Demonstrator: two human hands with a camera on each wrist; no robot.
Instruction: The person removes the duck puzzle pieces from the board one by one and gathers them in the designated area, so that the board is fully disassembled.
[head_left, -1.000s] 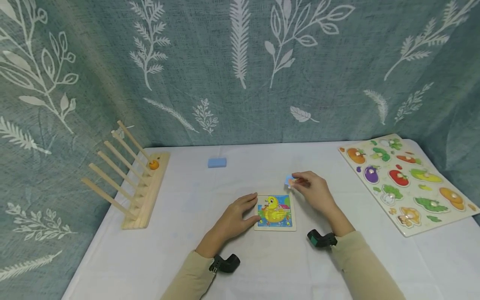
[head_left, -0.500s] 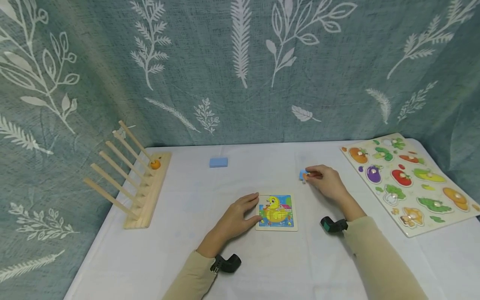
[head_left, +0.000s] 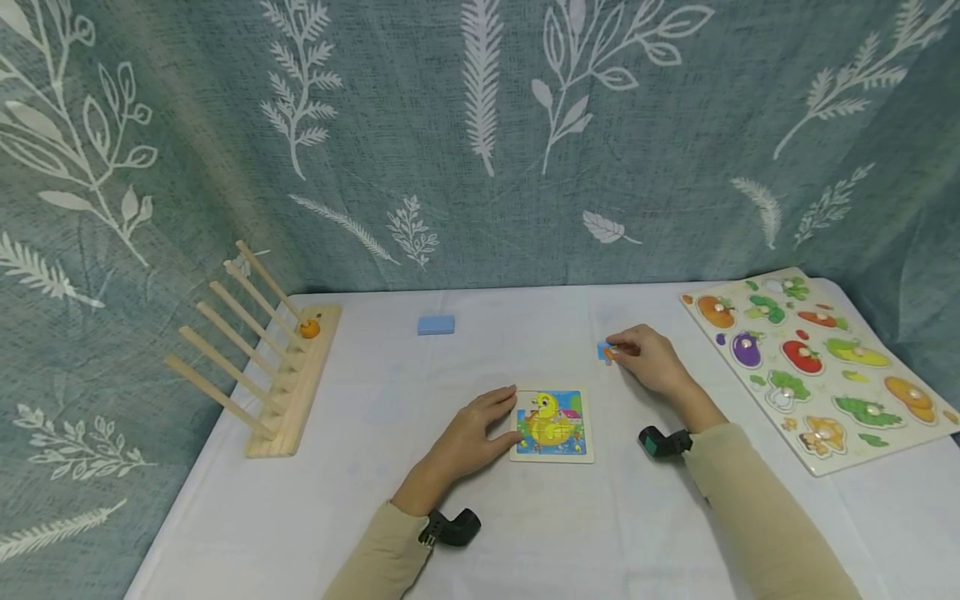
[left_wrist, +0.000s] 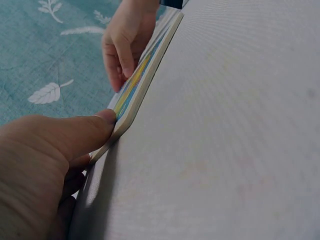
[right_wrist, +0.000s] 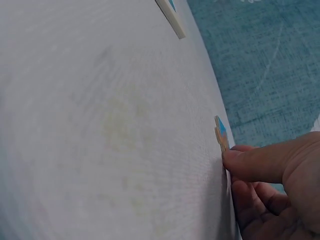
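A square wooden duck puzzle [head_left: 552, 425] lies flat on the white cloth, with a bare wood patch at its upper left corner. My left hand [head_left: 474, 435] holds it by the left side. In the left wrist view the thumb [left_wrist: 102, 122] presses on the frame's edge, and the other fingers are partly hidden behind it. Up and to the right of the frame, my right hand [head_left: 651, 362] pinches a small blue and orange puzzle piece [head_left: 604, 352] between thumb and fingers. The right wrist view shows the piece [right_wrist: 220, 131] edge-on, low by the cloth.
A blue block [head_left: 436, 325] lies at the back of the table. To the left is a wooden rack [head_left: 296, 392] with several slanted pegs and a small orange ball [head_left: 309, 328]. A vegetable puzzle board [head_left: 817, 367] covers the right side. A leaf-patterned curtain [head_left: 420, 150] hangs behind.
With the puzzle piece pinched, my right hand has moved right and slightly back from the duck puzzle, then nearly stopped. My left hand has stayed on the frame.
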